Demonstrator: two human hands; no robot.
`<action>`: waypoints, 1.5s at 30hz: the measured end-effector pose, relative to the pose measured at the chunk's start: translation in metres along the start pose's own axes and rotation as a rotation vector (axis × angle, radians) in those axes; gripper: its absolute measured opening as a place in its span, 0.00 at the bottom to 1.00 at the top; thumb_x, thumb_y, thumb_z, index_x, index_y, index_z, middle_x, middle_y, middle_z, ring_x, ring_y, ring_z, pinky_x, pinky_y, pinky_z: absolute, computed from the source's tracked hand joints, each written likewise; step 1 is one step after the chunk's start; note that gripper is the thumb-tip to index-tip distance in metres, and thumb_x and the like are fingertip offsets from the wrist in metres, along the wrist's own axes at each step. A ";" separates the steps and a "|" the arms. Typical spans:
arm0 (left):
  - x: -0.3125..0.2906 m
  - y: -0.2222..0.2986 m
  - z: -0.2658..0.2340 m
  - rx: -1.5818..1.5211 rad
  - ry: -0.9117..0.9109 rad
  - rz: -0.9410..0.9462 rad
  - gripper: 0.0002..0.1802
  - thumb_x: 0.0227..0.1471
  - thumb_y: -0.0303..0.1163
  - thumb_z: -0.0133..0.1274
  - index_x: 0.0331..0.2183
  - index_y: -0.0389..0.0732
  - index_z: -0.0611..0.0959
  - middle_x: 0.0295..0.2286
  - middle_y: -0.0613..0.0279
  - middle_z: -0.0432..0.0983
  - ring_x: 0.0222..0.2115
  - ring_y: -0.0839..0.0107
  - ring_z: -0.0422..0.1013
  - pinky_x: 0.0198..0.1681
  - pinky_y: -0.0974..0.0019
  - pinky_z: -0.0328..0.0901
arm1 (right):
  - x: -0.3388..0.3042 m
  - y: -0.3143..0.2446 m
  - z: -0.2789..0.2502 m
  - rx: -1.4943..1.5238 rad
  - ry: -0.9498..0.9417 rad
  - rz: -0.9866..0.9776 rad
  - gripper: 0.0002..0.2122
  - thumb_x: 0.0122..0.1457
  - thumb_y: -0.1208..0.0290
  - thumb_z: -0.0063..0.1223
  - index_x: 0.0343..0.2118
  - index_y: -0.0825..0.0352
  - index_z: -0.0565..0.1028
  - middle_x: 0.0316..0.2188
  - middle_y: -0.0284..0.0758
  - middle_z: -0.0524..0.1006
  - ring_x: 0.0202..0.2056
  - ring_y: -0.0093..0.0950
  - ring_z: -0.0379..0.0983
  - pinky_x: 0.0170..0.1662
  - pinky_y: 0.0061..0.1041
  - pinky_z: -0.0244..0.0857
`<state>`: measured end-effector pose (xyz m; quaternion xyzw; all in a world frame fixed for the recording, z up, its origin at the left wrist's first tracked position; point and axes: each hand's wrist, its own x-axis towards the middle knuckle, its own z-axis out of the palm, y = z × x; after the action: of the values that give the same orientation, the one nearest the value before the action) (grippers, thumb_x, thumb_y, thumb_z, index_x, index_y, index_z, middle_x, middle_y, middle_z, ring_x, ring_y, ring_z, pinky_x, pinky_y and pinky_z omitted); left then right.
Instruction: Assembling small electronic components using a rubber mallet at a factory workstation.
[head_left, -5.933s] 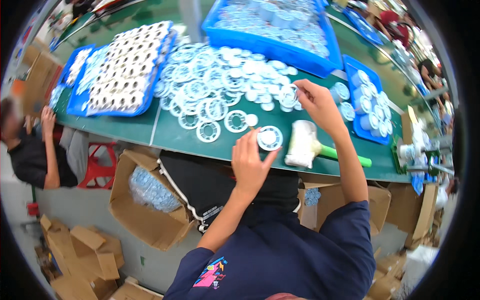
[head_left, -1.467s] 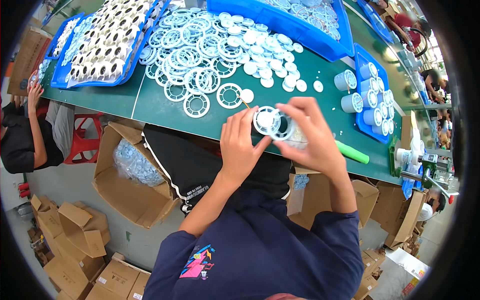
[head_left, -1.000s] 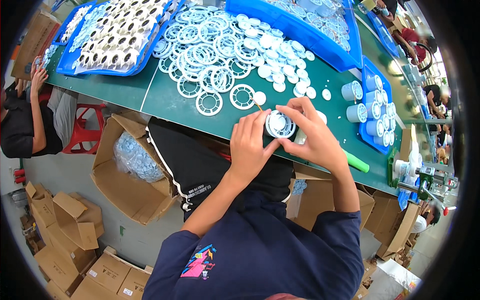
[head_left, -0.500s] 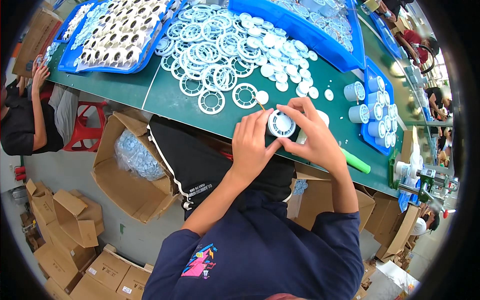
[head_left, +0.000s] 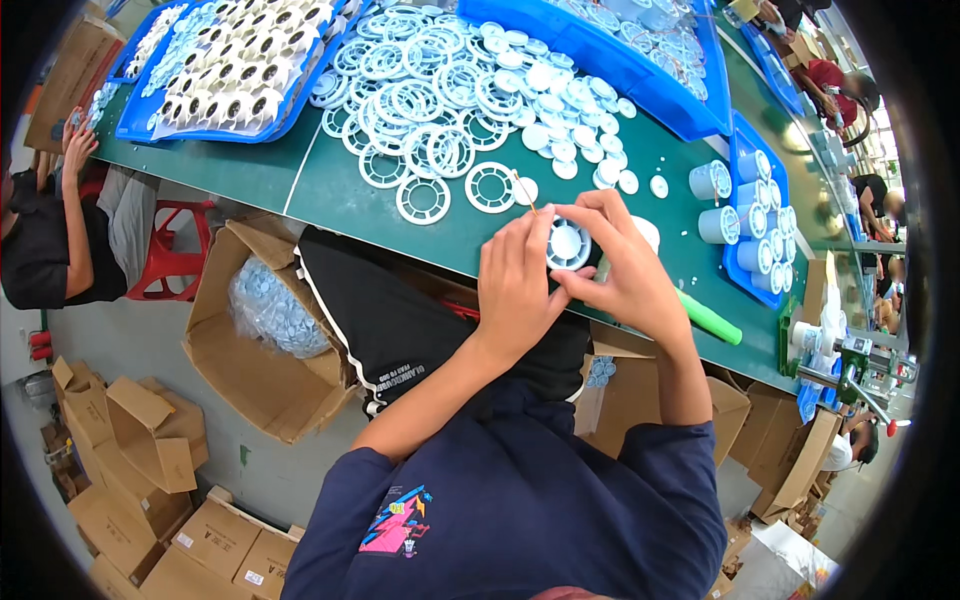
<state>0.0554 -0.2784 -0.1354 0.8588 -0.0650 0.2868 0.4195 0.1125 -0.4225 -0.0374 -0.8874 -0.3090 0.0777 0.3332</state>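
Note:
Between my two hands, at the table's front edge, is a light blue round plastic housing (head_left: 568, 245) with a slotted ring face turned up. My left hand (head_left: 515, 275) grips its left side, fingers together. A thin wire (head_left: 526, 192) sticks out near those fingertips. My right hand (head_left: 625, 262) curls round the other side, thumb and forefinger on the rim. Just beyond lie loose slotted rings (head_left: 491, 187) and small pale discs (head_left: 560, 130) in a heap. A green-handled tool (head_left: 710, 318) lies right of my right hand, partly hidden by it.
Blue trays hold white parts (head_left: 222, 85) at far left and wired parts (head_left: 660, 45) at the back. Finished-looking cylinders (head_left: 756, 225) fill a blue tray at right, near a green hand press (head_left: 850, 365). Cardboard boxes (head_left: 270, 350) stand below. A co-worker (head_left: 65, 230) sits at left.
Both hands have shifted slightly; the housing has moved a little right and up and turned in my grip. The wire now points more upright.

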 end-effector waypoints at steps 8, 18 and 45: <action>0.003 0.005 -0.004 -0.123 -0.013 -0.112 0.40 0.52 0.38 0.69 0.60 0.35 0.70 0.50 0.45 0.73 0.50 0.46 0.71 0.50 0.50 0.66 | -0.032 0.012 -0.007 -0.100 0.336 0.000 0.23 0.53 0.85 0.58 0.55 0.69 0.78 0.53 0.44 0.74 0.53 0.42 0.73 0.56 0.35 0.68; 0.002 0.016 -0.005 -0.123 -0.009 -0.154 0.40 0.50 0.37 0.70 0.60 0.37 0.71 0.53 0.46 0.71 0.52 0.47 0.69 0.52 0.50 0.63 | -0.115 0.052 -0.002 -0.519 0.229 0.230 0.34 0.52 0.81 0.64 0.65 0.67 0.67 0.47 0.47 0.78 0.47 0.48 0.74 0.51 0.41 0.69; 0.009 -0.005 -0.011 -0.337 -0.130 -0.042 0.44 0.56 0.33 0.62 0.68 0.33 0.60 0.55 0.42 0.68 0.56 0.45 0.66 0.61 0.47 0.58 | -0.098 0.010 -0.022 0.233 0.346 0.448 0.18 0.75 0.59 0.45 0.35 0.70 0.73 0.19 0.26 0.69 0.19 0.15 0.61 0.21 0.20 0.54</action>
<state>0.0598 -0.2657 -0.1279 0.7941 -0.1212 0.2072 0.5584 0.0470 -0.4987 -0.0336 -0.8893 -0.0334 0.0321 0.4550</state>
